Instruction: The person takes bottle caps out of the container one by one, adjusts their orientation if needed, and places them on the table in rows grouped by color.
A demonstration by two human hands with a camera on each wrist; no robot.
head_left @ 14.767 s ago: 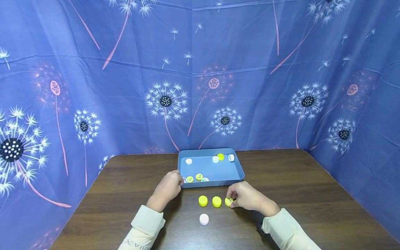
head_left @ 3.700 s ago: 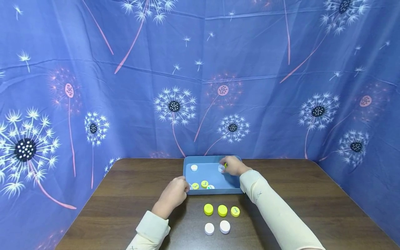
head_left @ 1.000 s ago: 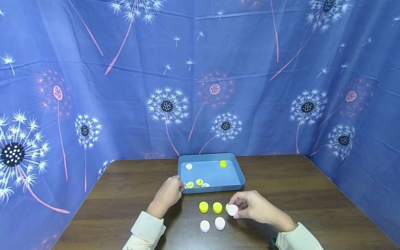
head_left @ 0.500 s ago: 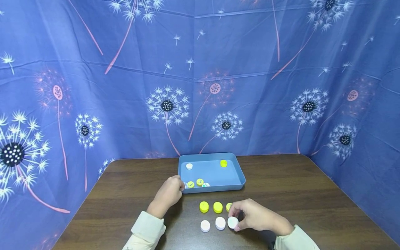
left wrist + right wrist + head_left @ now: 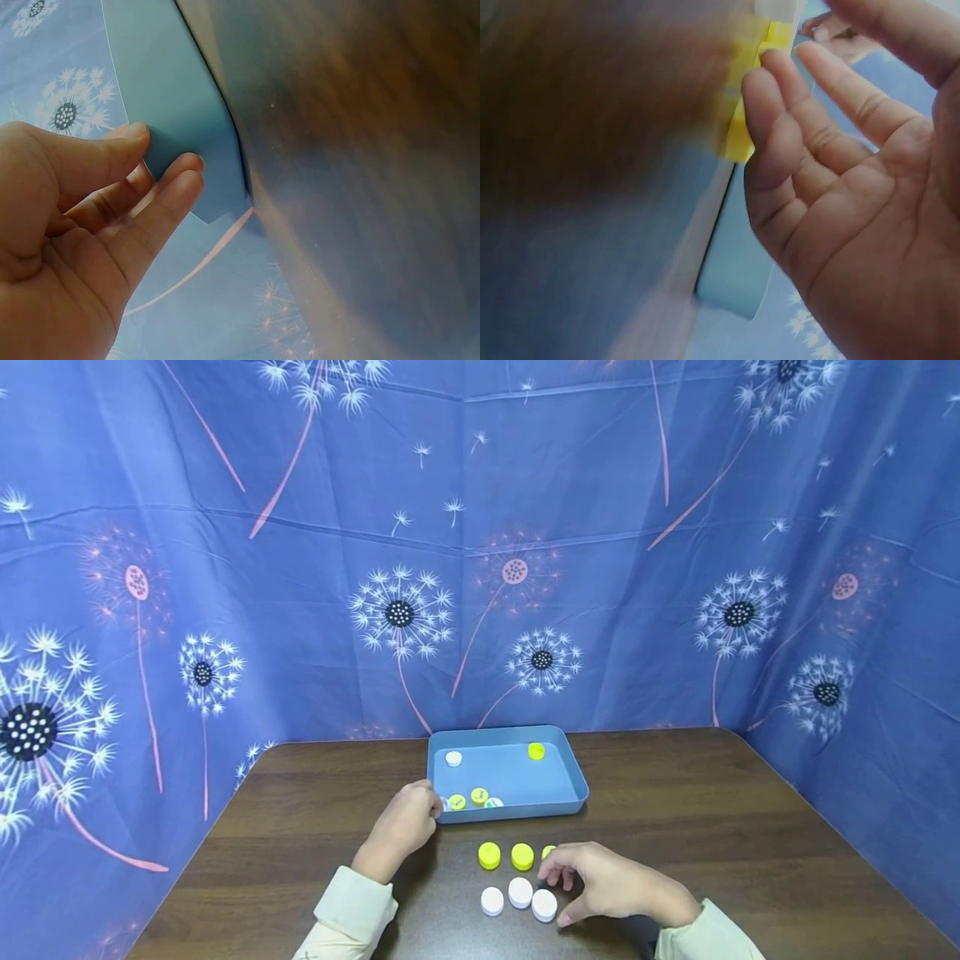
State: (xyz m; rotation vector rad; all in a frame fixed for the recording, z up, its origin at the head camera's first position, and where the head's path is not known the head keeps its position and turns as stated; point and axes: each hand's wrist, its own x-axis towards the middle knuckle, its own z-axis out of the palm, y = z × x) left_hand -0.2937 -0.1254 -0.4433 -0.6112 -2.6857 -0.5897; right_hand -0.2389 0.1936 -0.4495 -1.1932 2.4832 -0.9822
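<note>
My left hand (image 5: 403, 828) pinches the near left corner of a blue tray (image 5: 517, 813); in the left wrist view, thumb and fingers (image 5: 184, 187) lie on either side of the tray wall (image 5: 172, 82). Relaxed and holding nothing, my right hand (image 5: 600, 881) hovers over the table, thumb tip close to a white bottle cap (image 5: 544, 906). Two more white caps, one in the middle (image 5: 520, 892) and one at left (image 5: 492, 902), lie beside it. Behind them is a row of yellow caps: one left (image 5: 489, 856), one central (image 5: 522, 857), and one (image 5: 549, 852) partly hidden by my right fingers.
Inside the tray lie a white cap (image 5: 453, 759) at back left, a yellow cap (image 5: 536, 751) at back right, and several yellow and white caps (image 5: 479, 796) along the near wall. A blue dandelion-print cloth (image 5: 637, 635) hangs behind the brown wooden table (image 5: 675, 793).
White caps on the table went from one to three; two left the tray's back right. Just now the right hand let go of the third, shifted nearer and left; the middle one slid left.
</note>
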